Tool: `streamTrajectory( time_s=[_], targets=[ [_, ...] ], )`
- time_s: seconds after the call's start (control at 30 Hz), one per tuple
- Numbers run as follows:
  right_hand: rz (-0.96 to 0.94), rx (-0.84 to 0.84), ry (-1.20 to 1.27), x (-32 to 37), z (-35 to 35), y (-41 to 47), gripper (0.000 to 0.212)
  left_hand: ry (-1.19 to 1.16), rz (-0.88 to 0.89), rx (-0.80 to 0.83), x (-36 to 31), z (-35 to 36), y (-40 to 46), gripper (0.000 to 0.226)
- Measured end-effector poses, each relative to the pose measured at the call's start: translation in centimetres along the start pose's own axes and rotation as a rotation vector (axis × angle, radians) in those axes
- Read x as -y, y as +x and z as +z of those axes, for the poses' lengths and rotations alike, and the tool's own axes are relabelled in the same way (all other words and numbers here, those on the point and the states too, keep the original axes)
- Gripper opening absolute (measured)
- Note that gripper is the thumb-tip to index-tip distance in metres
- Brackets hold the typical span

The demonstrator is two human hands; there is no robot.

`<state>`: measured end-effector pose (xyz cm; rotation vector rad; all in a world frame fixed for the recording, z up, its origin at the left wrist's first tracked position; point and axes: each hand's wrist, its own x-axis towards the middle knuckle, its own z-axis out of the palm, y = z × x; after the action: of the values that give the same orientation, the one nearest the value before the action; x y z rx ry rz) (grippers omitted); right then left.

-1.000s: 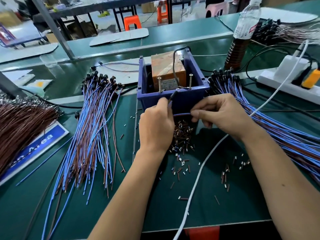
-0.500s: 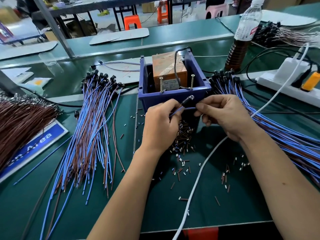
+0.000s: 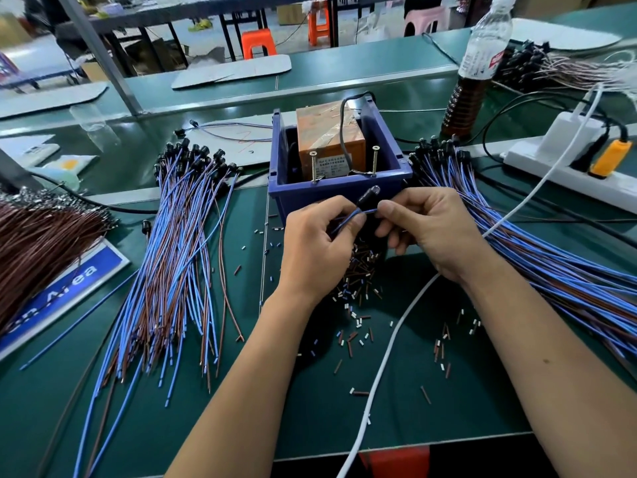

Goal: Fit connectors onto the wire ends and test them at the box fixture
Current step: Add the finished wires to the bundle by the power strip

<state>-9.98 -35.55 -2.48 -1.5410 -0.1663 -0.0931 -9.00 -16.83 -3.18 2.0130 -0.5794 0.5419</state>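
Centrally on the tabletop (image 3: 448,391), a blue box (image 3: 339,193) holds an orange taped block (image 3: 327,132); left grip (image 3: 317,246) and right grip (image 3: 431,229) both pinch one blue wire (image 3: 358,213).

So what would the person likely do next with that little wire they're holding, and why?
Probably lift the wire up to the two upright screws in the blue box to test it. Both the left hand and the right hand pinch it just in front of the box, its black connector already on and pointing toward the screws. That's a guess.
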Motion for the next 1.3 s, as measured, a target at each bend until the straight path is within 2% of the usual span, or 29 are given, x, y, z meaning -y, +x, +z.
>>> streamTrajectory(
  time_s=[0.2,0.37,0.53,0.73,0.8,0.9,1.03,1.17,1.27,1.3],
  targets=[
    [-0.009,0.036,0.058,0.2,-0.7,-0.2,0.016,-0.091,-0.04,0.043,-0.5,0.1,-0.1,0.032],
    [-0.046,-0.082,0.222,0.2,-2.2,0.1,0.016,-0.263,-0.151,-0.04,0.2,-0.3,0.1,0.023],
    [-0.033,0.03,0.17,-0.5,0.1,-0.1,0.03,-0.391,-0.221,-0.015,-0.4,-0.2,0.0,0.019],
    [-0.12,-0.014,0.276,-0.9,2.0,-0.2,0.015,-0.38,-0.195,0.038,-0.4,0.0,0.1,0.032],
    [-0.134,-0.034,0.271,-0.9,2.3,-0.3,0.012,-0.36,-0.193,0.025,-0.3,0.0,0.0,0.029],
    [-0.138,-0.076,0.26,-0.8,2.4,-0.2,0.008,-0.292,-0.158,-0.036,-0.1,0.2,-0.1,0.018],
    [-0.14,-0.116,0.262,-0.9,2.7,-0.2,0.007,-0.137,-0.098,-0.204,-0.5,0.9,-0.2,0.012],
    [-0.163,-0.114,0.201,-1.0,3.8,-0.4,0.012,-0.13,-0.08,-0.296,-1.2,1.4,-0.5,0.012],
    [-0.208,-0.135,0.182,-0.8,3.7,-0.6,0.002,-0.076,-0.029,-0.396,-1.6,1.4,-0.6,0.018],
    [-0.231,-0.136,0.177,-0.7,3.6,-0.6,0.005,-0.055,-0.007,-0.456,-1.7,1.3,-0.6,0.021]
  ],
)
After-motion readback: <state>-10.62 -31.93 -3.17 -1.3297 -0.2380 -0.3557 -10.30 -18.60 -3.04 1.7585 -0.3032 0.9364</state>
